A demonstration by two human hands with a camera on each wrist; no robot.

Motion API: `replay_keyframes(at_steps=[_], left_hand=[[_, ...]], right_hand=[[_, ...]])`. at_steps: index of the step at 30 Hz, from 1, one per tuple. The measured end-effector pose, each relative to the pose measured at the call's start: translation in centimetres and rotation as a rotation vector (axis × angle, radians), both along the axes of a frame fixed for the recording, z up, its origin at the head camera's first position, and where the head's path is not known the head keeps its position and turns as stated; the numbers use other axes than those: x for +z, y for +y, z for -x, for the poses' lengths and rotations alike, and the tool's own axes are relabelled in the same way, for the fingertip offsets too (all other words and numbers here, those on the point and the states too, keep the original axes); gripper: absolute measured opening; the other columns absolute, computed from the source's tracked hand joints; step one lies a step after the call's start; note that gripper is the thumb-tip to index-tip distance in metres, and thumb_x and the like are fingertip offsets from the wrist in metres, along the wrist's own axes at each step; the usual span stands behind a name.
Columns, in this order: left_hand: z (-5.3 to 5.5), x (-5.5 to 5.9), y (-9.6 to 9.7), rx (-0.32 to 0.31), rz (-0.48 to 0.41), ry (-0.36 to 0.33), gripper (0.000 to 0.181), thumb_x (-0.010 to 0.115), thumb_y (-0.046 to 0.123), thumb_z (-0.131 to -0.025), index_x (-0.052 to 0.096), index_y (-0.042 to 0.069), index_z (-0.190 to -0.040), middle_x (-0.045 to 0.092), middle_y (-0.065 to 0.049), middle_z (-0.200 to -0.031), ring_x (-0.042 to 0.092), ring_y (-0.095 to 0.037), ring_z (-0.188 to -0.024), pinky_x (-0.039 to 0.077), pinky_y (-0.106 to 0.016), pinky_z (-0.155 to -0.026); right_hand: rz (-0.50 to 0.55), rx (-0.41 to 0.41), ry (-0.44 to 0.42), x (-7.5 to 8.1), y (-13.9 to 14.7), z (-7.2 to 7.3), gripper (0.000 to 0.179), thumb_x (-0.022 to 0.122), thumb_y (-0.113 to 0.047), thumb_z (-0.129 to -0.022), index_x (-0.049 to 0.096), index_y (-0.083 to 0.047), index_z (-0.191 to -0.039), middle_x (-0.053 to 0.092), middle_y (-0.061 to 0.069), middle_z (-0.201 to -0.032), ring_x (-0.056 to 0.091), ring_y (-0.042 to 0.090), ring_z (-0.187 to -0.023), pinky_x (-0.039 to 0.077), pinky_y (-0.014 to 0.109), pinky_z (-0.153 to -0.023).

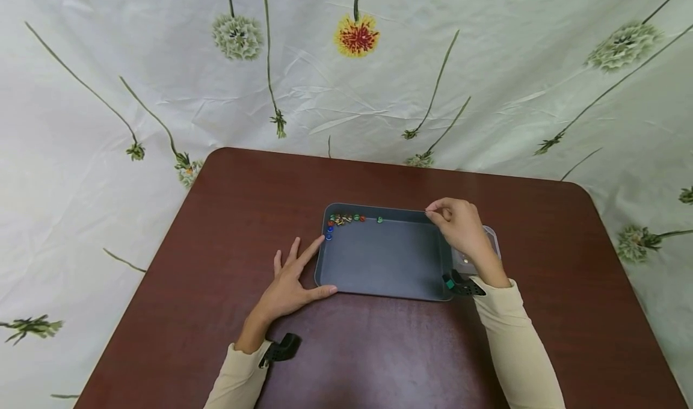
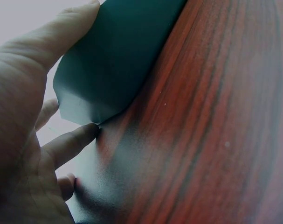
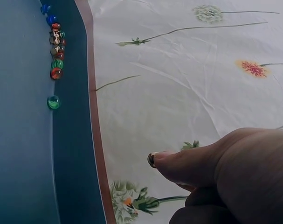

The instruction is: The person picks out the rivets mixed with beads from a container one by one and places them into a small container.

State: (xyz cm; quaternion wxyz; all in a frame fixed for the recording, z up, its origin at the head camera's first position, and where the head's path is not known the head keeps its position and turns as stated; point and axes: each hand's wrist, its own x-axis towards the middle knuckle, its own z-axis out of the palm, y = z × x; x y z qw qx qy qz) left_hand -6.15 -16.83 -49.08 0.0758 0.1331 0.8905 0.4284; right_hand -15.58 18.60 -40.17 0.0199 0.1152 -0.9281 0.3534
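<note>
A small dark marble [image 3: 152, 160] sits pinched between thumb and finger of the right hand [image 1: 459, 225], above the tray's upper right corner in the head view and at the lower middle of the right wrist view. The gray-blue tray [image 1: 387, 258] lies right of the frame's center; in its upper left corner, blue marbles [image 1: 329, 237] line the left wall and a row of mixed marbles [image 3: 58, 64] follows the upper wall, with one green marble [image 3: 53, 102] apart, to their right in the head view. The left hand [image 1: 289, 285], fingers spread and clasping nothing, touches the tray's left edge and lower left corner. A clear container [image 1: 495, 243] stands just beside the tray, partly behind the right wrist. Beneath is the reddish-brown tabletop [image 1: 552, 258]; white flowered cloth [image 1: 162, 48] fills the upper frame.
</note>
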Motion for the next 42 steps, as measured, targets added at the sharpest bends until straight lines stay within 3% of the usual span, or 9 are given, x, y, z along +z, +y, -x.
replay_keyframes(at_steps=[42], left_hand=[[-0.1, 0.2, 0.0, 0.007, 0.0, -0.006, 0.1, 0.081, 0.051, -0.08, 0.024, 0.034, -0.16, 0.029, -0.007, -0.164, -0.002, -0.036, -0.156, -0.017, -0.067, -0.115]], right_hand=[[-0.078, -0.102, 0.007, -0.8, 7.2, -3.2, 0.013, 0.068, -0.008, -0.095, 0.075, 0.002, -0.099, 0.03, -0.006, -0.05, 0.024, 0.006, -0.04, 0.019, 0.023, -0.042]])
